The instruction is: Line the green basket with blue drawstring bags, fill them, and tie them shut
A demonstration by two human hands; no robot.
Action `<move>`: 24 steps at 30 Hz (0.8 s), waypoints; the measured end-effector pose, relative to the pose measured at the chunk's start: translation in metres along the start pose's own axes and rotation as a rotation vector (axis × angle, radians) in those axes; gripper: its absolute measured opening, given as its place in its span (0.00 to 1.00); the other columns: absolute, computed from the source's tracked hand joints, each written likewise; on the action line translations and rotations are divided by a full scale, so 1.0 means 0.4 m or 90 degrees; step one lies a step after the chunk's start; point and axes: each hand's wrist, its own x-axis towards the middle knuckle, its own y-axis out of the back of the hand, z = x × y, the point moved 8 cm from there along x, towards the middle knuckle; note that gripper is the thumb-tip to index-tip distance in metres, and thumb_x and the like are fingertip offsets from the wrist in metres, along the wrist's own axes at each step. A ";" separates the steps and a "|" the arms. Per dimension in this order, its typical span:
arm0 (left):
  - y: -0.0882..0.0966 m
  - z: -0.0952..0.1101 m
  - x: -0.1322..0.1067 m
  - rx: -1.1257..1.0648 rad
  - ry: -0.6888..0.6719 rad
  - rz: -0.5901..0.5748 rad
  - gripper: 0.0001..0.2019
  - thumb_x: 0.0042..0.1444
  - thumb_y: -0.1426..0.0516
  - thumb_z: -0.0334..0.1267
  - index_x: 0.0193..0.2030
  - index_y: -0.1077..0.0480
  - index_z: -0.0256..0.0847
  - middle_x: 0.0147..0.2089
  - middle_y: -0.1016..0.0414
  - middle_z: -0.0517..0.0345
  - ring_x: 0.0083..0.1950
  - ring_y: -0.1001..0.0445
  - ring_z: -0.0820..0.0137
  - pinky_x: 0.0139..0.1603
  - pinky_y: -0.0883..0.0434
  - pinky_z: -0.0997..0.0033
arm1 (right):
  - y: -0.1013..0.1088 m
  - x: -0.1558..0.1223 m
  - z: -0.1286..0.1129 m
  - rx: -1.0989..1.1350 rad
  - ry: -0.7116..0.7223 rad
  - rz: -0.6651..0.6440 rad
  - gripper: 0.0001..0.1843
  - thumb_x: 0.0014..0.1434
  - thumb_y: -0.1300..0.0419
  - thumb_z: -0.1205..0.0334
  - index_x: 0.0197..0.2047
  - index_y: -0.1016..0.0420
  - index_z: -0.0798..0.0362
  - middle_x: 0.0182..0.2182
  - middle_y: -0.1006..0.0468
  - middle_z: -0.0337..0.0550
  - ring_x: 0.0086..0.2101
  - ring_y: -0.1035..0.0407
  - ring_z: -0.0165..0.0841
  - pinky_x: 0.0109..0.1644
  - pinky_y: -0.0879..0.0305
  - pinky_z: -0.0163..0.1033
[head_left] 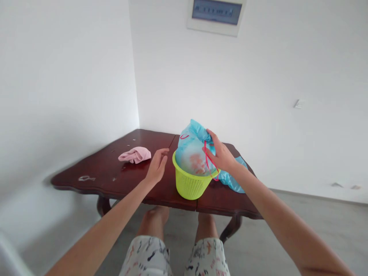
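A light-blue plastic drawstring bag (186,153) sits in a yellow-green plastic basket (192,184) near the table's front edge. The bag bulges, and something white and reddish shows blurrily through its film. My right hand (220,153) grips the bag's gathered upper right side between thumb and fingers, with a red drawstring (206,153) hanging beside the thumb. To the left of the basket, my left hand (156,165) is held empty over the table, fingers stretched out and apart from the bag.
On the dark red-brown table (161,188), a crumpled pink cloth (135,155) lies to the left. Another blue plastic bag (231,182) spreads flat right of the basket, partly behind my right arm. White walls (244,84) stand behind and to the left.
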 end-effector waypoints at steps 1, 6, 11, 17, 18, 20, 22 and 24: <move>-0.010 -0.057 -0.020 -0.005 0.042 0.001 0.24 0.85 0.49 0.58 0.71 0.28 0.44 0.70 0.21 0.39 0.73 0.22 0.52 0.81 0.28 0.42 | -0.003 0.002 -0.013 -0.094 0.036 -0.018 0.48 0.82 0.39 0.44 0.93 0.51 0.48 0.70 0.16 0.63 0.62 0.16 0.58 0.69 0.20 0.65; -0.083 -0.257 -0.108 -0.009 0.214 -0.042 0.26 0.81 0.50 0.62 0.62 0.25 0.43 0.63 0.18 0.39 0.72 0.20 0.48 0.81 0.28 0.38 | -0.010 0.020 -0.016 -0.341 0.098 -0.087 0.51 0.83 0.41 0.38 0.95 0.54 0.52 0.35 0.14 0.51 0.37 0.20 0.53 0.57 0.24 0.59; -0.131 -0.331 -0.141 -0.063 0.290 -0.109 0.26 0.80 0.50 0.64 0.61 0.26 0.45 0.61 0.14 0.43 0.65 0.13 0.51 0.74 0.21 0.45 | 0.004 0.020 0.011 -0.314 0.111 -0.120 0.58 0.80 0.41 0.27 0.96 0.56 0.50 0.42 0.12 0.57 0.43 0.17 0.57 0.57 0.23 0.59; -0.126 -0.329 -0.157 -0.095 0.323 -0.164 0.22 0.77 0.45 0.62 0.57 0.23 0.47 0.58 0.11 0.47 0.61 0.11 0.49 0.70 0.18 0.46 | -0.003 -0.029 0.006 -0.337 0.245 -0.079 0.70 0.73 0.36 0.19 0.96 0.66 0.45 0.79 0.25 0.70 0.70 0.21 0.66 0.71 0.21 0.67; -0.128 -0.323 -0.160 -0.094 0.322 -0.183 0.21 0.77 0.45 0.61 0.57 0.23 0.47 0.57 0.11 0.48 0.61 0.11 0.49 0.69 0.18 0.47 | 0.003 -0.031 0.012 -0.362 0.253 -0.059 0.67 0.75 0.36 0.21 0.96 0.66 0.44 0.80 0.26 0.68 0.72 0.22 0.66 0.72 0.21 0.67; -0.135 -0.313 -0.167 -0.076 0.323 -0.228 0.19 0.77 0.44 0.59 0.55 0.21 0.49 0.55 0.10 0.50 0.60 0.11 0.48 0.67 0.19 0.48 | 0.031 -0.024 0.033 -0.417 0.246 0.004 0.63 0.77 0.35 0.26 0.96 0.65 0.43 0.80 0.25 0.66 0.72 0.22 0.65 0.72 0.20 0.69; -0.140 -0.311 -0.174 -0.045 0.330 -0.260 0.18 0.78 0.44 0.58 0.55 0.21 0.50 0.55 0.10 0.50 0.61 0.12 0.47 0.68 0.19 0.48 | 0.079 -0.001 0.069 -0.472 0.209 0.091 0.62 0.77 0.34 0.30 0.96 0.62 0.46 0.80 0.25 0.68 0.73 0.23 0.67 0.73 0.21 0.71; -0.141 -0.313 -0.177 -0.017 0.333 -0.269 0.19 0.79 0.46 0.59 0.55 0.21 0.50 0.56 0.10 0.50 0.63 0.12 0.46 0.71 0.21 0.45 | 0.134 0.032 0.121 -0.516 0.159 0.184 0.63 0.75 0.32 0.34 0.95 0.60 0.51 0.81 0.29 0.70 0.75 0.26 0.69 0.76 0.24 0.73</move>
